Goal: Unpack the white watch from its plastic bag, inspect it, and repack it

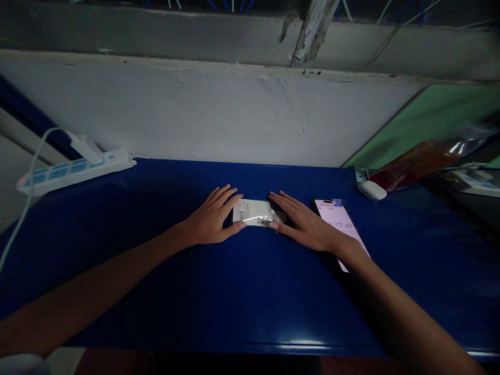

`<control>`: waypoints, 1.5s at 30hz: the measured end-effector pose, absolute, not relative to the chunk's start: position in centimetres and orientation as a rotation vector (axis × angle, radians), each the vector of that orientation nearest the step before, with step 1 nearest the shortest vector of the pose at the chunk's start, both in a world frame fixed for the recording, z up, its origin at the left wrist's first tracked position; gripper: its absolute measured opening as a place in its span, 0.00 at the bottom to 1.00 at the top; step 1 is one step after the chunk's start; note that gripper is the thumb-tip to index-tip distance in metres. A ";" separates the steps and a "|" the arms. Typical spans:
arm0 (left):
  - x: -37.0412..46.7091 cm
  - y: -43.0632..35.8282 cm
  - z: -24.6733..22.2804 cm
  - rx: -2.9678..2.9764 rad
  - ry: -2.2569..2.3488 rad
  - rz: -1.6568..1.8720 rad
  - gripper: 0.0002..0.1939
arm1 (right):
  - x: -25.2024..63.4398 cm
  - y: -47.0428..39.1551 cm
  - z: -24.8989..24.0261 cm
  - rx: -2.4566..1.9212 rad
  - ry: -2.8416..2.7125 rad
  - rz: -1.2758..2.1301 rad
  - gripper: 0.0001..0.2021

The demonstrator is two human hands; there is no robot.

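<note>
A small white packet (255, 212) with a printed label and a shiny clear wrapping lies flat on the blue table (219, 291). At its left end my left hand (214, 216) rests on the table, fingers spread, thumb and fingertips touching the packet's edge. My right hand (302, 221) lies at the other end, fingers apart, thumb and fingertips at the wrapping, which they partly cover. Just right of that hand is a phone (339, 219) with a lit pink screen, partly hidden by my right forearm.
On the left, a white power strip (74, 172) holds a plugged-in charger (88, 149) with a white cable. A white mouse (372, 190) and a red package (414, 164) in clear plastic are at the back right. A pale wall panel (219, 114) stands behind the table.
</note>
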State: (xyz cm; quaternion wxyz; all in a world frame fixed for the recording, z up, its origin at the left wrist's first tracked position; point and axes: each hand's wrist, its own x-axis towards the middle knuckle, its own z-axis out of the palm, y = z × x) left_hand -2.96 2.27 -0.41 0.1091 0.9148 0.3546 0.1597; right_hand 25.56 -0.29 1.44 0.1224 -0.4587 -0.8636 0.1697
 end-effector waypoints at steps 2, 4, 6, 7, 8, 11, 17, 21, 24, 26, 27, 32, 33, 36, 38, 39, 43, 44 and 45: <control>-2.9 2.3 -0.4 2.684 1.042 0.466 0.34 | 25.4 -0.4 1.7 -1.376 -2.450 0.541 0.38; -2.9 2.3 -0.3 2.688 1.050 0.457 0.35 | 24.8 -0.7 1.8 -1.412 -2.351 0.581 0.36; -2.8 2.3 -0.3 2.704 1.059 0.440 0.36 | 24.0 -0.9 1.7 -1.411 -2.261 0.580 0.35; -2.8 2.3 -0.3 2.711 1.061 0.433 0.36 | 23.6 -1.0 1.5 -1.397 -2.230 0.558 0.34; -2.7 2.3 -0.3 2.714 1.063 0.427 0.36 | 23.2 -1.0 1.4 -1.381 -2.205 0.525 0.33; -2.7 2.4 -0.4 2.708 1.065 0.434 0.37 | 22.5 -0.9 1.0 -1.361 -2.176 0.451 0.27; -2.8 2.6 -0.6 2.700 1.063 0.430 0.37 | 23.0 -0.6 1.4 -1.325 -2.304 0.482 0.22; -2.7 2.6 -0.6 2.713 1.066 0.423 0.37 | 23.1 -0.7 1.6 -1.318 -2.380 0.489 0.23; -2.6 2.5 -0.4 2.719 1.075 0.407 0.36 | 23.2 -0.7 1.6 -1.308 -2.379 0.507 0.24; -2.6 2.5 -0.4 2.718 1.075 0.416 0.35 | 23.4 -0.6 1.5 -1.314 -2.349 0.527 0.24; -2.6 2.5 -0.4 2.717 1.070 0.422 0.35 | 23.5 -0.6 1.5 -1.314 -2.336 0.537 0.24; -2.7 2.5 -0.8 2.714 1.051 0.460 0.34 | 24.3 -0.4 1.3 -1.235 -2.337 0.398 0.22; -2.7 2.5 -0.8 2.716 1.054 0.474 0.33 | 24.5 -0.3 1.3 -1.212 -2.340 0.330 0.21; -2.8 2.5 -0.7 2.721 1.057 0.508 0.30 | 25.1 0.0 1.4 -1.168 -2.378 0.188 0.17; -2.8 2.5 -0.6 2.721 1.049 0.520 0.28 | 25.4 0.0 1.5 -1.162 -2.415 0.165 0.15; -2.9 2.5 -0.6 2.720 1.049 0.521 0.28 | 25.4 0.0 1.6 -1.167 -2.427 0.166 0.14; -2.9 2.5 -0.5 2.735 1.054 0.480 0.29 | 25.0 -0.3 1.8 -1.174 -2.465 0.193 0.15; -2.8 2.5 -0.5 2.739 1.048 0.465 0.30 | 24.9 -0.4 1.8 -1.187 -2.475 0.204 0.16; -2.7 2.5 -0.4 2.740 1.037 0.450 0.32 | 24.8 -0.5 1.8 -1.204 -2.487 0.215 0.17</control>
